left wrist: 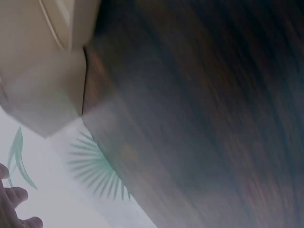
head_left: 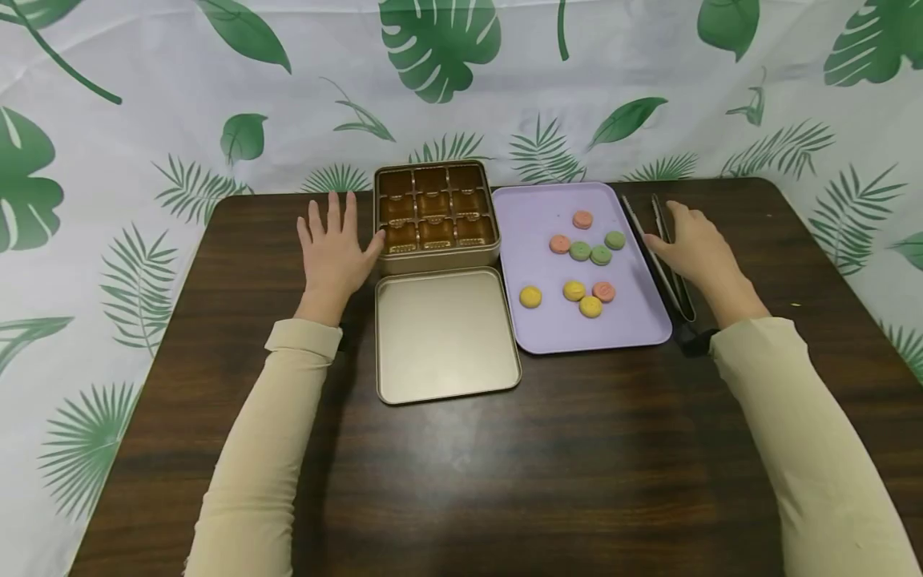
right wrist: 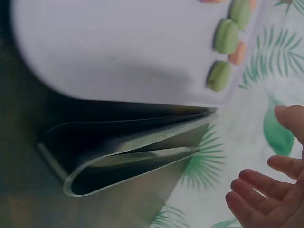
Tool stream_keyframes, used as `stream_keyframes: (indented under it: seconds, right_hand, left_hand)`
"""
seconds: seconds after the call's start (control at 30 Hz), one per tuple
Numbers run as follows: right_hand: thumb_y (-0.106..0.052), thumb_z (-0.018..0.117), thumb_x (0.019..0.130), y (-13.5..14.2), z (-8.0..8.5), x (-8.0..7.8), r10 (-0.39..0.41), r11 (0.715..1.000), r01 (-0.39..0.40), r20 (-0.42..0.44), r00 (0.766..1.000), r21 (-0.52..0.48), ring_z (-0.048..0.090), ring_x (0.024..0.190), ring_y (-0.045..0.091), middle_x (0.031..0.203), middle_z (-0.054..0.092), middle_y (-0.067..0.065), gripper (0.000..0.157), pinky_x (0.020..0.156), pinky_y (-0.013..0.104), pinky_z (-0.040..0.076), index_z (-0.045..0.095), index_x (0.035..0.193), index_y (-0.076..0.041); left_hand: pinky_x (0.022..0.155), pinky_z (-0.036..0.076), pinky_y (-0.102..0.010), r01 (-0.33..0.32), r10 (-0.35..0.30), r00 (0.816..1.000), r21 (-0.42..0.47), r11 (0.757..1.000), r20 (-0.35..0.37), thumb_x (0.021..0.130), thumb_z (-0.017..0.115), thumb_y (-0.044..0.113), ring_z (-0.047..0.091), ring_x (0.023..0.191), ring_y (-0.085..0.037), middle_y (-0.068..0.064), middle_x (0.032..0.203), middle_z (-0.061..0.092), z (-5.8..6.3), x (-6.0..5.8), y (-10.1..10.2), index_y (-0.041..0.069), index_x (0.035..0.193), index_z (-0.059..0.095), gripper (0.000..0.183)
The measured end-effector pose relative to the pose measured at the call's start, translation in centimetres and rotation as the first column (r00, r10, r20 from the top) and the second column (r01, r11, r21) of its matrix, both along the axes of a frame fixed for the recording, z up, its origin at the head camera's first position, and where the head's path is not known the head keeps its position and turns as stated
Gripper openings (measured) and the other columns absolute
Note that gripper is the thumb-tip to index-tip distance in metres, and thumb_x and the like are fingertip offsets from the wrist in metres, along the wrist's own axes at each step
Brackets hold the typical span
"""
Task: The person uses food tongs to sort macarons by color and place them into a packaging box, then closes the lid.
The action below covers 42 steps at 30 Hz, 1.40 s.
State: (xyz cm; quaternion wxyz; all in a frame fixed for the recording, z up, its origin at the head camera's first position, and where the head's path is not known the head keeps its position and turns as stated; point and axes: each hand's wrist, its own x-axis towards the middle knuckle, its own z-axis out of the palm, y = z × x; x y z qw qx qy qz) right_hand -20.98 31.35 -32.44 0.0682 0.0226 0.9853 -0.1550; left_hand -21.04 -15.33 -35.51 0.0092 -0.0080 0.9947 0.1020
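My left hand (head_left: 335, 252) is spread flat beside a gold tin (head_left: 440, 260), its thumb close to the tin's left wall; whether they touch I cannot tell. A brown plastic insert (head_left: 435, 203) with several hollow compartments sits in the tin. My right hand (head_left: 699, 248) hovers around the metal tongs (head_left: 667, 276), holding nothing. In the right wrist view its fingers (right wrist: 259, 190) are loosely extended, apart from the tongs (right wrist: 142, 142). The tongs lie just right of a lilac tray (head_left: 555, 336), which bears pink macarons (head_left: 582, 219), green macarons (head_left: 615, 240) and yellow macarons (head_left: 530, 296).
A square gold lid (head_left: 447, 336) lies in front of the tin, left of the tray. All of this is on a dark wooden table (head_left: 548, 465). Behind the table hangs a white cloth (head_left: 303, 112) with green leaves.
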Motion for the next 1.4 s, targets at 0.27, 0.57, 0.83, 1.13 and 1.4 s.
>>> stream_keyframes:
  seconds: [0.27,0.57,0.83,1.13,1.4]
  right_hand:
    - [-0.031,0.048,0.098,1.5,-1.4,0.4,0.035,0.999,-0.036,0.037,0.999,0.028,0.025,0.13,0.058,0.145,0.023,0.041,0.073,0.105,0.069,0.025,0.013,0.15,0.007]
    - [-0.028,0.051,0.096,2.6,-3.2,0.1,0.115,0.987,-0.124,0.09,0.989,0.105,0.028,0.127,0.059,0.142,0.025,0.043,0.071,0.1,0.07,0.03,0.018,0.148,0.009]
    - [-0.023,0.05,0.096,2.8,-4.1,0.4,0.121,0.984,-0.132,0.1,0.988,0.117,0.03,0.124,0.06,0.14,0.025,0.044,0.067,0.097,0.07,0.033,0.02,0.147,0.01]
    - [-0.021,0.05,0.097,2.6,-4.2,0.5,0.088,0.985,-0.106,0.141,0.986,0.133,0.034,0.122,0.06,0.137,0.029,0.046,0.067,0.098,0.069,0.034,0.019,0.146,0.013]
    - [-0.01,0.051,0.094,2.4,-4.1,0.6,0.066,0.989,-0.076,0.078,0.995,0.126,0.044,0.111,0.06,0.126,0.04,0.047,0.06,0.09,0.066,0.04,0.025,0.14,0.017]
  left_hand:
    - [0.121,-0.001,-0.056,0.085,-0.085,0.996,-0.011,0.996,0.029,0.099,0.028,0.056,-0.003,0.149,-0.039,-0.01,0.163,-0.003,-0.5,-0.4,2.0,0.018,0.155,-0.004,0.076]
    - [0.121,-0.001,-0.055,0.108,-0.108,0.991,0.008,0.994,0.077,0.1,0.026,0.056,-0.005,0.149,-0.038,-0.009,0.163,-0.005,-1.1,-0.8,3.1,0.02,0.155,-0.005,0.073]
    - [0.12,0.002,-0.057,0.1,-0.105,0.986,0.039,0.994,0.13,0.1,0.022,0.057,-0.002,0.149,-0.038,-0.008,0.163,-0.007,-1.5,-1.0,3.3,0.021,0.156,-0.002,0.07]
    - [0.12,0.002,-0.058,0.096,-0.101,0.983,0.037,0.995,0.154,0.099,0.021,0.058,-0.003,0.149,-0.039,-0.011,0.162,-0.01,-1.6,-1.1,3.4,0.021,0.156,0.0,0.07]
    - [0.12,0.005,-0.057,0.085,-0.09,0.985,0.038,0.996,0.149,0.099,0.02,0.059,0.001,0.149,-0.039,-0.014,0.162,-0.009,-1.7,-1.2,3.5,0.018,0.156,-0.002,0.073]
